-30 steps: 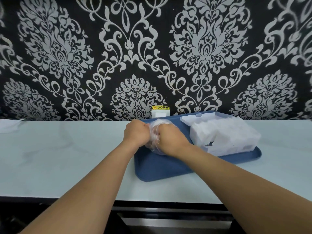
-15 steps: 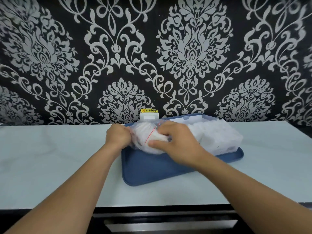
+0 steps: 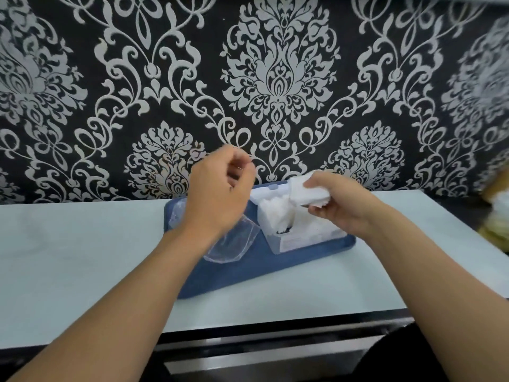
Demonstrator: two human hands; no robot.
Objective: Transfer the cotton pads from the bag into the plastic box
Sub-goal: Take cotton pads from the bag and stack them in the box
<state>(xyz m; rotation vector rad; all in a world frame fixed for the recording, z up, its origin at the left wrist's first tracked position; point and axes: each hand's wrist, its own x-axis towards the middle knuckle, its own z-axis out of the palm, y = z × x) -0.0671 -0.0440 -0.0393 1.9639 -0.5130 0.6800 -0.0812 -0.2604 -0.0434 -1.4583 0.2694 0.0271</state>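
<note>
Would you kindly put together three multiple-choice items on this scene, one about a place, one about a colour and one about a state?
1. Where does the clear plastic bag lie?
A. on the blue tray, left of the plastic box
B. inside the plastic box
C. on the counter, off the tray

2. What colour is the tray?
A. red
B. blue
C. green

3. What is the right hand doing?
A. resting flat on the counter
B. hanging idle with nothing in it
C. holding a stack of white cotton pads above the box

Answers:
1. A: the emptied bag lies on the tray beside the plastic box, partly behind the left hand.
2. B: its bare surface shows blue against the pale counter.
3. C: the fingers are curled round the cotton pads over the open box.
</note>
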